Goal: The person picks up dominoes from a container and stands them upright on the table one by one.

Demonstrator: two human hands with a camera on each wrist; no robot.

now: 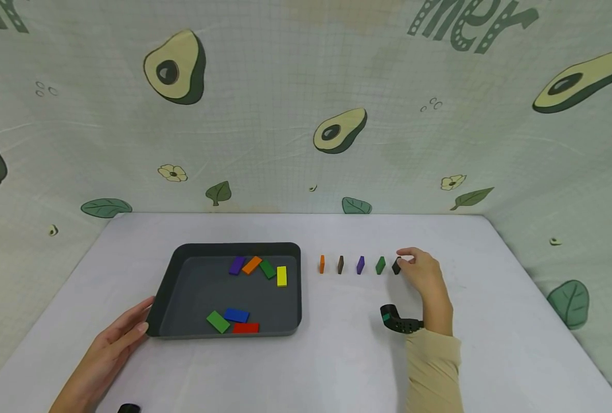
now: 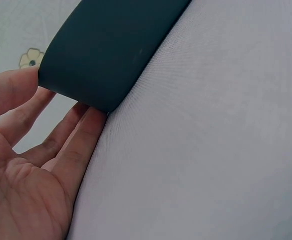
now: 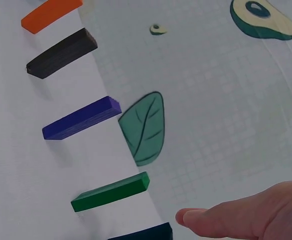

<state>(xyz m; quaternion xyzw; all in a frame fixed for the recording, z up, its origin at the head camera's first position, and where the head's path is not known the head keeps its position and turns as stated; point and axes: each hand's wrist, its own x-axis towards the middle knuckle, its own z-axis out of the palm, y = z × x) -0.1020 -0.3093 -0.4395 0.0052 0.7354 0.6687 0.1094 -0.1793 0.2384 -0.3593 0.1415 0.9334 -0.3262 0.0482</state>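
Black domino [image 1: 396, 266] upright on the white table, ending a row beside green domino [image 1: 380, 265]

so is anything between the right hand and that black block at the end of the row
No. The right hand is already at the black block, fingertips on it, with nothing in between. The green block stands apart on its other side.

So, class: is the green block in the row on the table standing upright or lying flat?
Upright. The green block stands on end between the purple block and the black block pinched by the right hand.
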